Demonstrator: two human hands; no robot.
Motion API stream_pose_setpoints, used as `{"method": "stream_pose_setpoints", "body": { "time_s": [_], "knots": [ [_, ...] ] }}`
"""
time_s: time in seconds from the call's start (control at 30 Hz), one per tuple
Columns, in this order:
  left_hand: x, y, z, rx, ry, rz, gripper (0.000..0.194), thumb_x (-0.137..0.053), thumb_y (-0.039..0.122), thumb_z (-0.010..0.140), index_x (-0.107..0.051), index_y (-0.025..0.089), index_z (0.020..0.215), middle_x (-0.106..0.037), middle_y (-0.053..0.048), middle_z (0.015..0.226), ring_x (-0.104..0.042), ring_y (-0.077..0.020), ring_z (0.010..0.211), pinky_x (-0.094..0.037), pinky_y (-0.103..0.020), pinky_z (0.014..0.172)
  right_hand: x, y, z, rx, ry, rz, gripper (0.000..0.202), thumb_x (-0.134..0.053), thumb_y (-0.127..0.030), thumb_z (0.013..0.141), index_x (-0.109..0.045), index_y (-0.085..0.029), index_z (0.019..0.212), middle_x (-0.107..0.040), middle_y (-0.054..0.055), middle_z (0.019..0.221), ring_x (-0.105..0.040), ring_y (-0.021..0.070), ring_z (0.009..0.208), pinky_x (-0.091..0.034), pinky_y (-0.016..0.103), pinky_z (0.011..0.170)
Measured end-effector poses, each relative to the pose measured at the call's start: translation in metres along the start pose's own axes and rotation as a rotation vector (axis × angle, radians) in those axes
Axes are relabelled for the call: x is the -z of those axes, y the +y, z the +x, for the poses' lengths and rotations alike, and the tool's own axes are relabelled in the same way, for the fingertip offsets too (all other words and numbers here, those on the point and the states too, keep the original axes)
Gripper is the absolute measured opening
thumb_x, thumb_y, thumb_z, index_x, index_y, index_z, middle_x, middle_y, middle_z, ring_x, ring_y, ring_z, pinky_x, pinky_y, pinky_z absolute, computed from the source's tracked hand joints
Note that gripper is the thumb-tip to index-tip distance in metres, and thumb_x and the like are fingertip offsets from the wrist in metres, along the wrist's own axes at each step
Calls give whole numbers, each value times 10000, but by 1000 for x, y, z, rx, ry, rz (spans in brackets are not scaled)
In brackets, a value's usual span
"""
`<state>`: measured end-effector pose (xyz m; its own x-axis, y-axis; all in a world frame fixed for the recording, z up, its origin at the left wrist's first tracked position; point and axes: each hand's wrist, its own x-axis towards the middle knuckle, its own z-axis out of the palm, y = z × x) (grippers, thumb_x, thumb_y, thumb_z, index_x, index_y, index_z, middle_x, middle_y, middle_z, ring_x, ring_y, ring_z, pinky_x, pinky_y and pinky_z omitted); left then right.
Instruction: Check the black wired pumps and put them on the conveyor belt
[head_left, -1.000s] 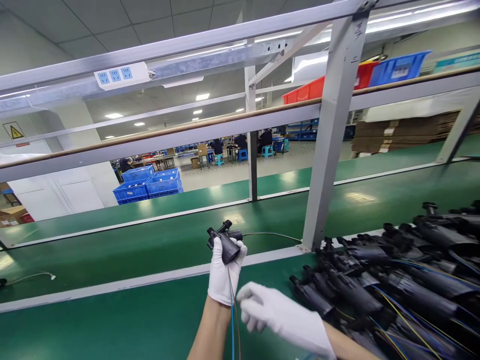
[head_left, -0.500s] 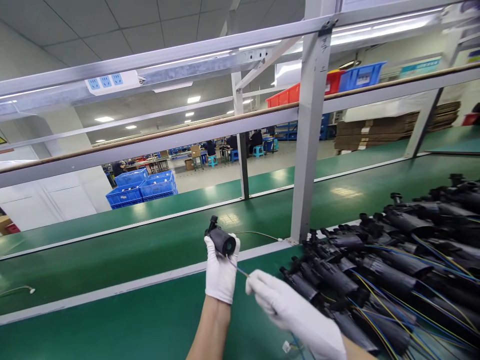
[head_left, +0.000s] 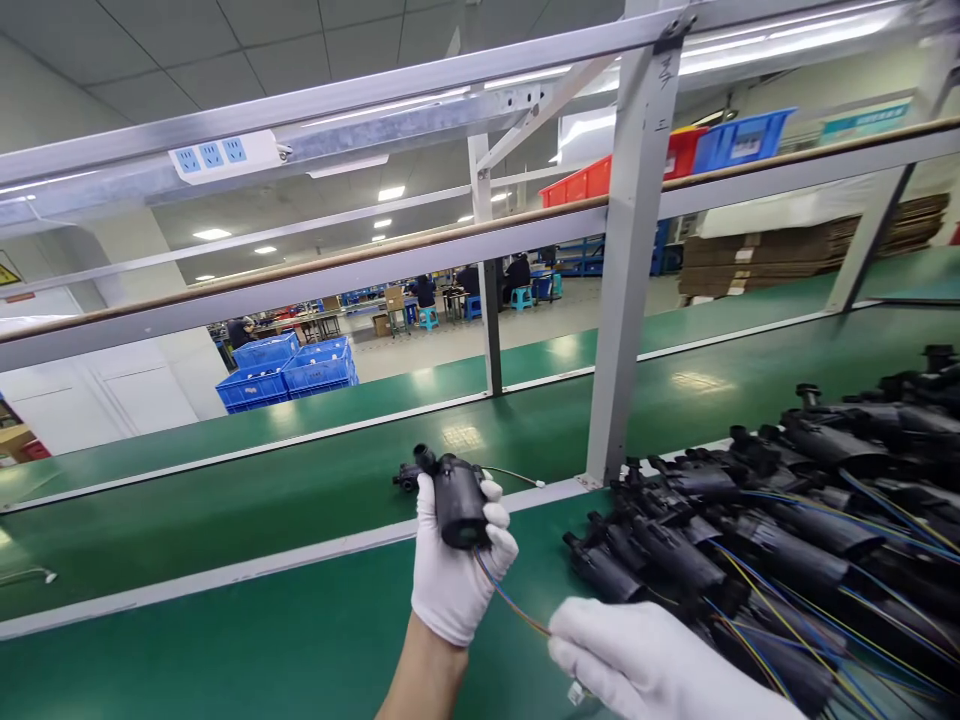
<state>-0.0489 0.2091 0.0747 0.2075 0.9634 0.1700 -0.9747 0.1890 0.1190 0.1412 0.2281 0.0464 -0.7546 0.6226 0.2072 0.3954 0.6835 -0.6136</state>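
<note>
My left hand (head_left: 457,570), in a white glove, is wrapped round a black cylindrical part (head_left: 459,500) with a short nozzle, its round end facing me. Thin coloured wires (head_left: 514,605) run from the bottom of that part to my right hand (head_left: 630,650), also gloved in white, whose fingers are closed on them. A small white connector (head_left: 576,692) hangs just below my right hand. Both hands are above the green work surface (head_left: 262,650), left of a large pile of similar black parts (head_left: 780,540) with loose wires.
A grey metal post (head_left: 622,260) rises behind the hands from a pale rail. Beyond it runs a green belt (head_left: 322,480) with a white-tipped wire (head_left: 49,576) at the left. Blue crates (head_left: 319,365) and seated people are farther back.
The black part has come nearer and turned, showing more of its side and nozzles. My right hand has moved right and down, with a longer stretch of wire between the hands.
</note>
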Motion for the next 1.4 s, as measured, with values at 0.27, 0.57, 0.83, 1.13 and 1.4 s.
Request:
{"method": "stream_pose_setpoints", "body": {
  "time_s": [0.27,0.57,0.83,1.13,1.4],
  "knots": [
    [12,-7,-3,-103,-189,438,609,-689,652,774,-661,140,1102,-680,-58,868,-594,-114,563,-450,-207,428,-7,19,-2,82,-85,-47,361,-432,-487,1002,-612,-278,768,-660,29,772,-605,229,681,-464,322,641],
    [9,-10,-5,-163,-218,661,592,-660,662,792,-611,188,1144,-689,-77,932,-655,-161,616,-500,-252,494,20,11,2,105,42,6,439,-331,-554,1022,-582,-266,806,-642,47,800,-604,230,718,-487,332,689],
    [26,-27,-1,-727,-145,1422,1054,-875,206,654,-181,360,1432,-589,-48,1196,-630,-193,1080,-505,-359,959,45,-19,-6,228,284,202,581,-228,-691,1008,-563,-237,868,-574,26,777,-548,203,697,-458,300,640],
    [52,-38,12,-1145,-291,1570,1181,-892,181,594,-173,282,1526,-604,-52,1212,-633,-153,1064,-510,-243,936,39,-26,-7,310,375,59,644,-229,-737,988,-603,-233,846,-623,24,732,-593,201,636,-465,290,586],
    [54,-36,14,-1098,-269,1598,1242,-923,221,559,-151,294,1530,-612,-57,1209,-639,-167,1066,-540,-243,866,37,-19,-4,311,346,127,668,-239,-773,962,-616,-234,850,-635,40,760,-598,215,666,-480,294,612]
  ]
}}
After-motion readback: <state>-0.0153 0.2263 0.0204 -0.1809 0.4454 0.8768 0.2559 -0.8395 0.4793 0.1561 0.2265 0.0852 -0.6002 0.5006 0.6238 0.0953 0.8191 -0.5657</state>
